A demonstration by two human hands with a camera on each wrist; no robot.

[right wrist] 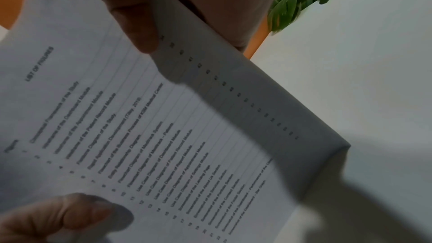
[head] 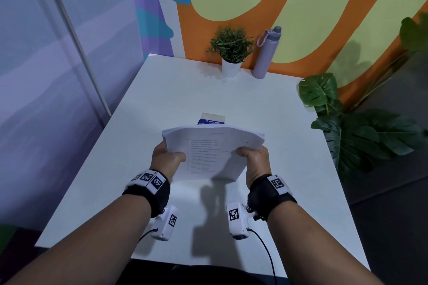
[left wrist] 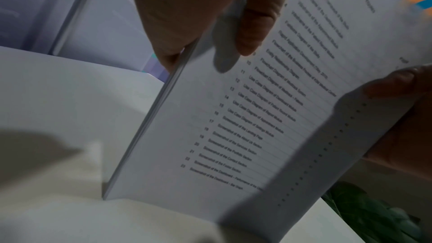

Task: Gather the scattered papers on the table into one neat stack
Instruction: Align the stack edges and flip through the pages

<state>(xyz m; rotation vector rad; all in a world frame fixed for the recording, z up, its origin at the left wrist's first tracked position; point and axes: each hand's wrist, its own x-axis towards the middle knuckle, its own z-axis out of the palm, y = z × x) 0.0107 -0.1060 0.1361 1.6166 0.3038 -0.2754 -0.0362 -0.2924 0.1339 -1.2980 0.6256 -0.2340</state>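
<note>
A thick stack of white papers [head: 210, 152] stands tilted on its near edge on the white table [head: 162, 99], its top sheet printed with a numbered list. My left hand [head: 165, 157] grips the stack's left edge, thumb on the top sheet. My right hand [head: 253, 159] grips the right edge the same way. In the left wrist view the stack [left wrist: 233, 117] rests with its lower corner on the table, my thumb [left wrist: 254, 25] pressed on the page. The right wrist view shows the same printed sheet [right wrist: 140, 136] with my right thumb [right wrist: 138, 25] on it.
Behind the stack lies a small blue and white packet [head: 212, 119]. A potted plant [head: 231, 51] and a lilac bottle [head: 266, 53] stand at the table's far edge by the painted wall. Large green leaves [head: 347, 127] hang beside the right edge.
</note>
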